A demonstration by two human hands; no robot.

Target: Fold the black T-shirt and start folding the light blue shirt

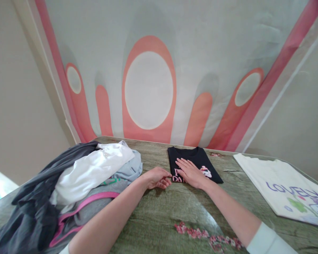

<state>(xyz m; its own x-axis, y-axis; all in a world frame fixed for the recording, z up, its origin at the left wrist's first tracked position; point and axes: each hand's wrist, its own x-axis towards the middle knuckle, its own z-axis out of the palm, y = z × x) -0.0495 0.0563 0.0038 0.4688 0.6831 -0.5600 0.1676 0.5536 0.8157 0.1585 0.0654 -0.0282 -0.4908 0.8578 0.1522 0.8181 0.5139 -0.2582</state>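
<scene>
A black T-shirt (213, 170), folded into a neat flat shape, lies near the table's far edge with its neckline away from me. Pink and white lettering and a cartoon print show on its front. My right hand (191, 173) rests flat on it, fingers stretched out, hiding part of the print. At the shirt's near left corner is my left hand (158, 177), its fingers loosely bent and the index fingertip at the edge. I see no cloth gripped in it.
On the left is a loose pile with a white garment (92, 173), a grey one with pink trim (88, 204) and a dark one (33, 204). A folded white shirt (278, 183) lies right on the wood-patterned table (153, 218). A decorated wall (148, 88) stands behind.
</scene>
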